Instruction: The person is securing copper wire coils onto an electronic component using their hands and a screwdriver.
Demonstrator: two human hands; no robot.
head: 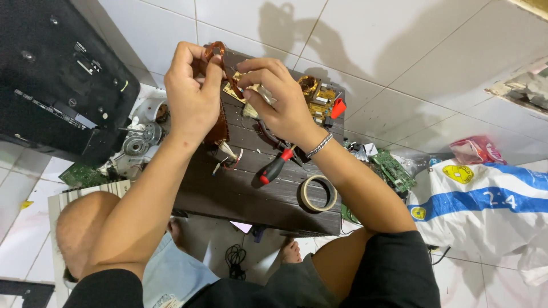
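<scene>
My left hand point(191, 91) is raised over a small dark wooden table point(245, 194) and pinches the top of a coppery-brown ribbon strip point(218, 122) that hangs down to the table. Close beside it, my right hand point(279, 100) grips a small tan circuit piece point(237, 88) between its fingers; a bracelet circles that wrist. Both hands meet above the table's far side. Under my right wrist lies a red-and-black handled screwdriver point(274, 168).
A roll of tape point(318, 193) lies on the table's right edge. A circuit board with copper coils point(317, 97) sits at the far end. A black panel point(54, 80) stands at left, green boards point(394, 168) and a white-blue sack point(485, 205) at right.
</scene>
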